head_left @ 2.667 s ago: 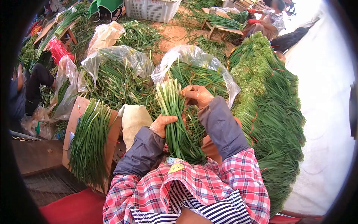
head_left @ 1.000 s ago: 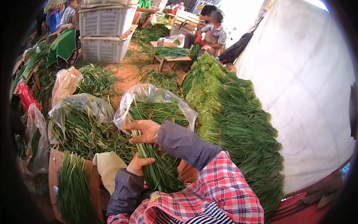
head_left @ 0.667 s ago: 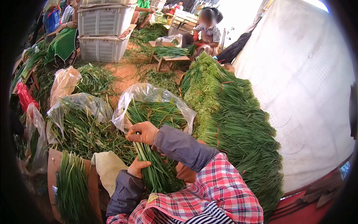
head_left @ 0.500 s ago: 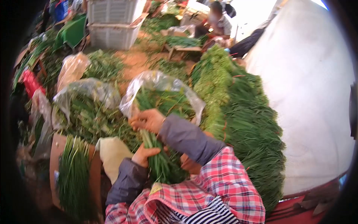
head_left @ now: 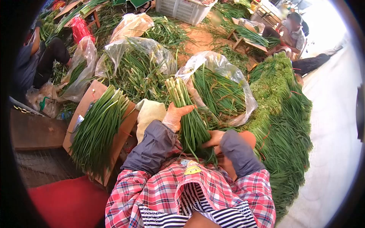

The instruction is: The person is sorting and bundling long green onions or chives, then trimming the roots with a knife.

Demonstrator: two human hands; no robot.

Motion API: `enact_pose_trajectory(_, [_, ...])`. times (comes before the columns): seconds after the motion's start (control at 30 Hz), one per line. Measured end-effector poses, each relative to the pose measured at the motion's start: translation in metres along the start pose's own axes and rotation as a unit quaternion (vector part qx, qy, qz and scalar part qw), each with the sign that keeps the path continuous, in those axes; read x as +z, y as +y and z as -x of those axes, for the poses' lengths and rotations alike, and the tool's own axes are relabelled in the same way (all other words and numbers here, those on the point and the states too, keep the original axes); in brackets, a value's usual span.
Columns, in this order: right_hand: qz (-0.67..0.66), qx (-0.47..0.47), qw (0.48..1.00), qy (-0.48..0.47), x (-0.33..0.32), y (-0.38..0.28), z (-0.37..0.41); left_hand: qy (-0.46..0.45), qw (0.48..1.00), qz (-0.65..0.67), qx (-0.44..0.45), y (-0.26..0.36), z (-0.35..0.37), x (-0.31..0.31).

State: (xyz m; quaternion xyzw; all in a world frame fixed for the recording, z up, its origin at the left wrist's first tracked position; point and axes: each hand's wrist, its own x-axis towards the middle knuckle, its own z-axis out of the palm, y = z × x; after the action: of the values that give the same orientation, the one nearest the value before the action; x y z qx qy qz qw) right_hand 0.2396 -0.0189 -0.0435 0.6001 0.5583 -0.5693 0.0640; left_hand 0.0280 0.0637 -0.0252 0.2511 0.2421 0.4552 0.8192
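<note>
My left hand [head_left: 174, 117] is wrapped round a bunch of garlic chives [head_left: 189, 123], just below its pale stalk ends, thumb across the front. The bunch stands nearly upright before my chest, stalks up and green leaves down. Lower on its right side, my right hand [head_left: 213, 139] grips the leaf part; leaves partly hide its fingers. Just beyond the bunch, an open clear plastic bag [head_left: 249, 97] holds loose green leaves. Left of my left hand, a pale cloth [head_left: 150, 114] is draped beside a board [head_left: 99, 88] bearing a larger pile of chives [head_left: 99, 131].
On my right lies a long stack of chives [head_left: 283, 152] against a white sheet [head_left: 327, 152]. Another plastic bag of greens [head_left: 138, 70] stands ahead. A crate [head_left: 182, 11] is at the back. One person [head_left: 292, 32] sits back right, another [head_left: 28, 70] at far left.
My right hand has moved from the bunch's stalk ends down to its leaves. My left hand still holds the bunch. The view has tilted down and swung left, bringing a person into sight.
</note>
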Motion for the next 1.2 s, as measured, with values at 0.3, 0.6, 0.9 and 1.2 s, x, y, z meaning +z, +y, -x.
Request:
enact_pose_trajectory(0.3, [0.176,-0.249,0.859,0.411,-0.062,-0.108,0.049,-0.017,0.996,-0.079,-0.044,-0.033,-0.013,0.021])
enact_pose_trajectory(0.6, [0.251,-0.102,0.849,0.454,-0.077,-0.109,0.015,-0.011,0.981,-0.173,-0.091,-0.042,0.0,0.037])
enact_pose_trajectory(0.9, [0.447,-0.238,0.722,0.472,-0.068,-0.112,0.037,-0.031,0.984,-0.144,-0.098,-0.057,-0.002,0.036])
enact_pose_trajectory(1.2, [0.334,0.063,0.803,0.489,-0.149,-0.078,0.033,-0.057,0.976,-0.185,-0.101,-0.053,0.001,0.035])
